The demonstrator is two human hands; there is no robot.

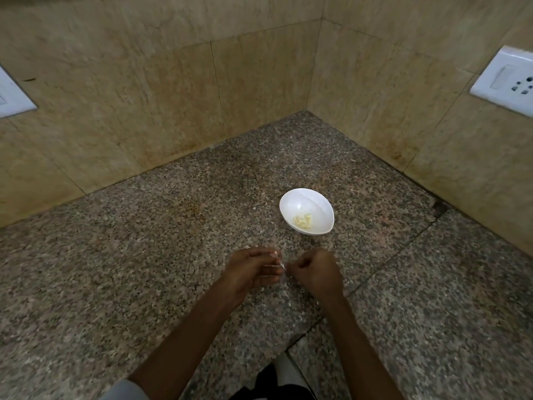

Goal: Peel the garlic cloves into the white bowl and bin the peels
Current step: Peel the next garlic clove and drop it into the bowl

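Two bare arms reach out from the bottom of the view, over a speckled stone counter [144, 255]. The hands meet in the middle, close together and just above the counter.

The left hand [253, 269] has its fingers curled in, and its fingertips pinch a tiny pale thing. I think it is a garlic clove [283, 267]. The right hand [315, 272] is curled up tight too, with its fingertips at the same small bit. It looks like one hand holds the clove steady so the other can pull the thin skin off. The clove is too small and blurry to tell how much skin is left on it.

The white bowl [302, 199] sits on the counter just past the hands, a little to the right. That is a good spot, because a clean clove has only a short way to go. A small heap of peeled cloves [302, 220] lies in the bottom of the bowl, so part of the job is done.

No bin shows here, so the peels will have to be carried somewhere out of view.

The counter ends in a corner of tan wall tiles. A white socket [504, 79] is on the right wall, and another white plate [11, 96] is on the left wall.
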